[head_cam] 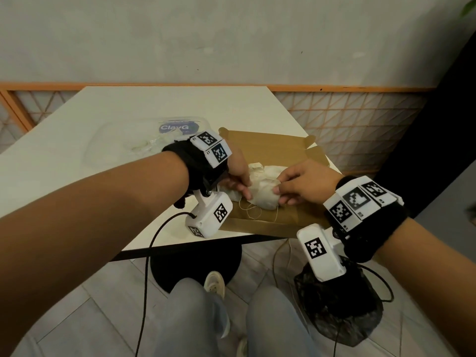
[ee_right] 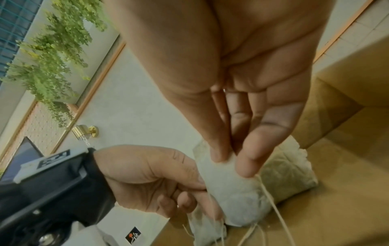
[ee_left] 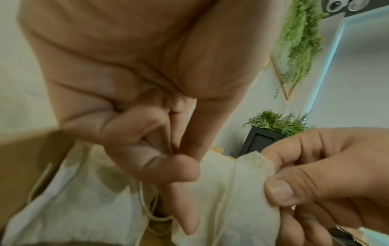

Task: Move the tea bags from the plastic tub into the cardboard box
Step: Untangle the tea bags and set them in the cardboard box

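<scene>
Both hands, left hand (head_cam: 238,173) and right hand (head_cam: 306,185), pinch one tea bag (head_cam: 264,195) between their fingertips, long axis spanning hand to hand, over the cardboard box (head_cam: 270,148).

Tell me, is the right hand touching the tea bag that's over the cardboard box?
Touching. The left wrist view shows the right hand pinching the tea bag's edge between thumb and fingers, no gap.

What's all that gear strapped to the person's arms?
Both forearms are bare. Each wrist wears a black fabric band carrying white blocks printed with black-and-white square codes, plus a white boxy camera unit beneath. Thin black cables trail downward.
</scene>
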Demonstrator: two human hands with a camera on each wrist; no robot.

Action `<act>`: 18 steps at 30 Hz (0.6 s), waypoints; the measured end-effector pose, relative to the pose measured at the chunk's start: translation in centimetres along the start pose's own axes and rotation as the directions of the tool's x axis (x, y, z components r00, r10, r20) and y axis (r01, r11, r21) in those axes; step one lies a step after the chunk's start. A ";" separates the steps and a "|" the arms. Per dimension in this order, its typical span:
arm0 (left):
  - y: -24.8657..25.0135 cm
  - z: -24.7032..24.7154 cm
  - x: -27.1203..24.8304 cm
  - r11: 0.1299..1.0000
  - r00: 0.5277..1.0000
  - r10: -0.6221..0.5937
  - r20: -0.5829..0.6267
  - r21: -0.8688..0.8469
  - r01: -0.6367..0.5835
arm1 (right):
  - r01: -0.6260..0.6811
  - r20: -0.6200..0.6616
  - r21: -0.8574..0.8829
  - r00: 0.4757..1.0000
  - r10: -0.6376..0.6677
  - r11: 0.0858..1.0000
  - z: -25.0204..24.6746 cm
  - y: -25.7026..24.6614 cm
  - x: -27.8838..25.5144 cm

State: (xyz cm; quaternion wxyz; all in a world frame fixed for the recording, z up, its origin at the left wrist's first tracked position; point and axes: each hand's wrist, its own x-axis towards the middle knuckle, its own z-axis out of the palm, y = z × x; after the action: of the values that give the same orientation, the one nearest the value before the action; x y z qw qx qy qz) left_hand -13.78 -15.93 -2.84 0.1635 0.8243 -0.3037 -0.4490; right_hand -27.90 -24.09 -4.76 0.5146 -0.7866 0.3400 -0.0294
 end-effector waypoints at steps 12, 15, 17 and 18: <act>-2.5 -1.7 -2.9 0.921 0.946 0.179 -0.270 -0.293 -0.258 | -0.027 0.103 0.073 0.994 0.019 0.997 -2.0 -0.6 -0.6; -5.5 -0.6 -3.8 0.680 0.905 0.138 -0.402 -0.626 -0.382 | -0.083 0.167 0.075 0.984 0.069 0.994 -1.9 -1.4 -0.1; -7.2 0.6 -3.4 0.478 0.901 0.090 -0.424 -0.775 -0.413 | -0.135 0.187 0.036 0.974 0.125 0.990 -1.1 -1.6 0.7; -7.8 1.1 -3.1 0.388 0.908 0.072 -0.414 -0.827 -0.407 | -0.155 0.191 0.022 0.970 0.148 0.988 -0.7 -1.6 1.2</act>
State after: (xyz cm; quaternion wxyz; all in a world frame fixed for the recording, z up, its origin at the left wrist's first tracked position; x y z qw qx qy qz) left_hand -13.24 -7.97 -5.70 0.6868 0.6134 -0.1041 -0.3757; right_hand -26.44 -24.91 -3.46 0.5597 -0.7479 0.3481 0.0784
